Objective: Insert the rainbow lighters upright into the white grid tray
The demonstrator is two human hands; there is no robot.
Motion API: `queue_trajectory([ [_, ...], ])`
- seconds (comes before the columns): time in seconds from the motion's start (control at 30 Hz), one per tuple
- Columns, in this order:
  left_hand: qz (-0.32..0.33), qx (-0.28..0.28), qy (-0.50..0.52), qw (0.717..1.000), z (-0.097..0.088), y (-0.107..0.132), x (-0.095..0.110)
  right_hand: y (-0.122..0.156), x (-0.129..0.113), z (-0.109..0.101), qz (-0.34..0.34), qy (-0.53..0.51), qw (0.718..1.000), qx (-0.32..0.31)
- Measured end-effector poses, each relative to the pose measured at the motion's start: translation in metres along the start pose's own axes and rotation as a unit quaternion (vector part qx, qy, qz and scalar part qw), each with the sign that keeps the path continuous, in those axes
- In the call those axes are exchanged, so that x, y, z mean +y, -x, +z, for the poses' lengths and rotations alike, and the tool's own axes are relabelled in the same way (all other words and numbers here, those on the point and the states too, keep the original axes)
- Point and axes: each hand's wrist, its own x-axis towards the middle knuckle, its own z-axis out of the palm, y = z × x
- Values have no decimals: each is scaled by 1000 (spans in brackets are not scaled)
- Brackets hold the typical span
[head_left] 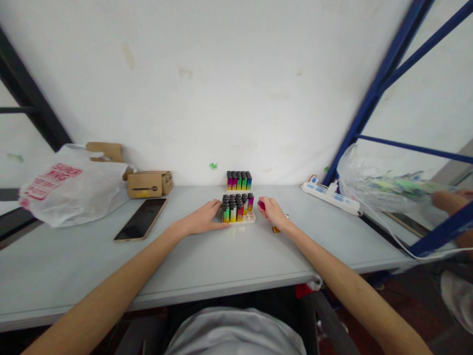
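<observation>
Centre frame. My right hand [272, 211] pinches a pink lighter [261, 204] at the fingertips, just right of the tray [250, 218]. Lighter's long axis: too small to tell. The tray's bare slots sit at its right front corner, the side facing that hand. My left hand [205, 216] lies loosely spread, fingertips touching the tray's left edge. Racked lighters [236, 206] stand upright. Second rack [239, 180] sits behind, against the wall [236, 98].

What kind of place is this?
Probably a small packing workshop: a plain work table holds a tray of colourful lighters, a power strip lies nearby, and blue metal racking stands beside.
</observation>
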Motion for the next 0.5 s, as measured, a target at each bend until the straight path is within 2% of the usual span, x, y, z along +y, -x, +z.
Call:
queue_trajectory([
  [0.17,0,5,-5,1000,1,-1,-3,1,-2,2,-18,2,1000,-1],
  [0.33,0,4,-8,1000,1,0,-3,0,-4,3,-24,-44,999,-7],
  [0.5,1,-5,-10,1000,0,0,-2,1,-5,1,-73,-65,995,-18],
])
